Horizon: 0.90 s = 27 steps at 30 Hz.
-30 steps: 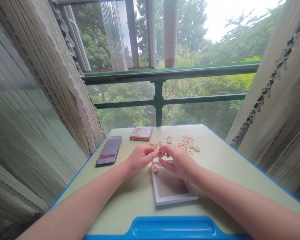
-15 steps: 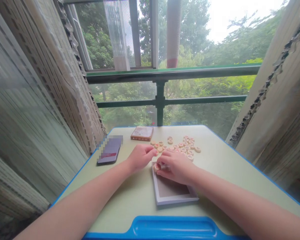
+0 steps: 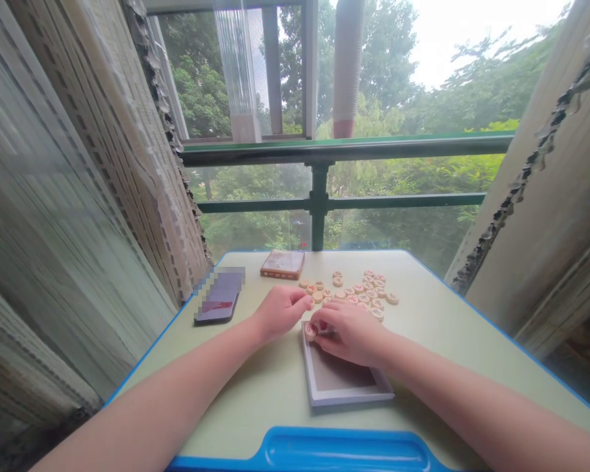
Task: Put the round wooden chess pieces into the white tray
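Observation:
A shallow box (image 3: 309,367) with a white rim and a brown-grey inside lies on the table. In its far left corner sits a round wooden Chinese chess piece (image 3: 311,332) with a red marking. My right hand (image 3: 350,331) is over the box's far end, its fingers curled round a second piece beside the corner one, partly hidden by the fingers. My left hand (image 3: 281,309) hovers just left of the box's far edge. Its thumb and fingers are drawn together close to the loose pieces, and what they hold, if anything, is hidden.
Several loose Chinese chess pieces (image 3: 368,288) are spread beyond the box. A flat brown-edged box (image 3: 282,264) lies at the back. A dark phone-like slab (image 3: 219,298) rests at the left. The pale table (image 3: 255,393) has a blue edge and a blue front tray (image 3: 344,449).
The whole view has shifted slightly. My right fingertips are drawn back a little from the corner piece, which stays in the box. My left hand has hardly moved.

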{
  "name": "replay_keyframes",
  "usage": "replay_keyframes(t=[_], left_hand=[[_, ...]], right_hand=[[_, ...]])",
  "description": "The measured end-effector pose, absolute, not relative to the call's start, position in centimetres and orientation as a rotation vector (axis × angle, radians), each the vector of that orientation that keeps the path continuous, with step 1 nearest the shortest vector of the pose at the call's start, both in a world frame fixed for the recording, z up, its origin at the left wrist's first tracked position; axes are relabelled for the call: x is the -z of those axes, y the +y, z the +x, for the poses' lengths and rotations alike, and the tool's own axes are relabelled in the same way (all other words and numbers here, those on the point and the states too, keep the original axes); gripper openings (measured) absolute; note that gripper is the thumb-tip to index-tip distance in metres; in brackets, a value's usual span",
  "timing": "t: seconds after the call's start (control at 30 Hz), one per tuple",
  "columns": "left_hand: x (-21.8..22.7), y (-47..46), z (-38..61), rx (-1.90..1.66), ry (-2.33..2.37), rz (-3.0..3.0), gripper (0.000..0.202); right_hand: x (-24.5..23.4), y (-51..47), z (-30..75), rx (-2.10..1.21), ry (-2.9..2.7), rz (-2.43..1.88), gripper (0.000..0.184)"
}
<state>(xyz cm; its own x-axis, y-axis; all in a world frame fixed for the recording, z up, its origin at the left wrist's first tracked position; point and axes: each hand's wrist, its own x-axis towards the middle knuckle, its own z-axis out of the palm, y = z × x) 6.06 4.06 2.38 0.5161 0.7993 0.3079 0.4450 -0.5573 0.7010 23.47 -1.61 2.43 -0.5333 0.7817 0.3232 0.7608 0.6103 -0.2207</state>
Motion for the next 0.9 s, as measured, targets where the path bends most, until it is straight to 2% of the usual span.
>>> replay_keyframes(t=[0.53,0.73,0.9], left_hand=[[-2.31,4.06,6.01,-0.862,1.002,2.205,0.03],[-2.24,4.13,5.96,-0.853,1.008,2.203,0.028],[-2.26,4.07,5.99,-0.85,1.017,2.2,0.029]], right_hand=[[-2.24,-1.63,23.4,-0.026,-2.44,-1.258,0.009],[-2.21,-1.55,23.32,-0.049,-2.444,-1.332,0.019],[-2.25,-1.47,23.38,-0.068,-2.455,-1.302,0.013]])
